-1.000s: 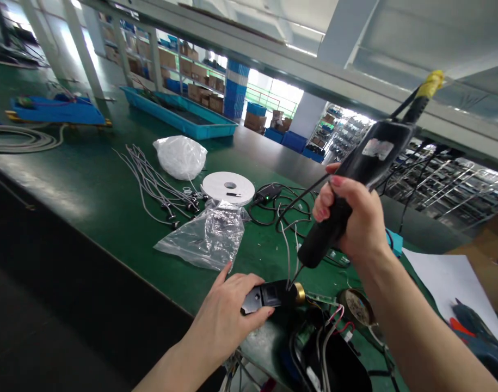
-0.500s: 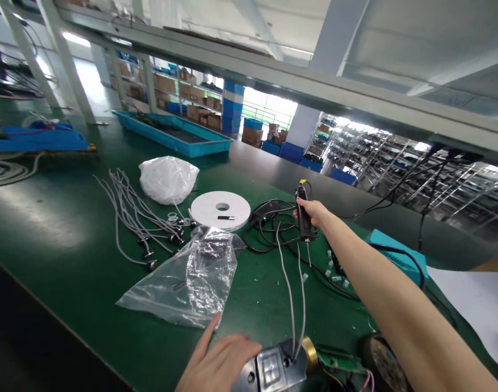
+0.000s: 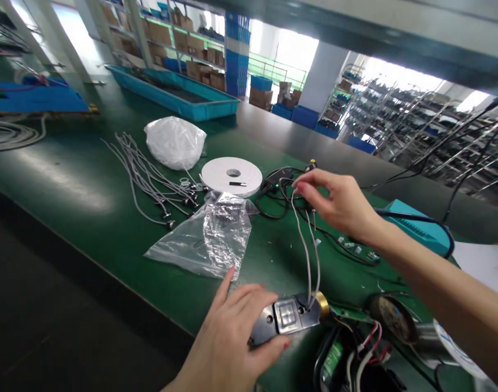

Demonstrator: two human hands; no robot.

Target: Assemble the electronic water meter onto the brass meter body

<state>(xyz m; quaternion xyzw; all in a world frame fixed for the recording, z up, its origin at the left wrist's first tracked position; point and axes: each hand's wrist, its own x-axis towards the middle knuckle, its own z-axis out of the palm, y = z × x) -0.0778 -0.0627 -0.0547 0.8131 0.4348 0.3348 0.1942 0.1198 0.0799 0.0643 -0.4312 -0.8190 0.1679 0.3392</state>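
Holding a little black box (image 3: 287,317) at 6 o'clock with the left hand (image 3: 236,335), thumb under and fingers over its near end, pointer finger stuck out straight. Pinching two thin grey wires (image 3: 306,256) with the right hand (image 3: 342,204), up at 1 o'clock from the box, thumb and fingertips closed tight on the wire tops. Down from there into the box with both wires. On the green table (image 3: 89,179): a clear bag (image 3: 211,239) at 11 o'clock from the box, a flat white roll (image 3: 231,175) past it, a white bag (image 3: 175,142) and loose grey cords (image 3: 146,177) at 10 o'clock. A blue-green box (image 3: 420,231) at 3 o'clock from the right hand.
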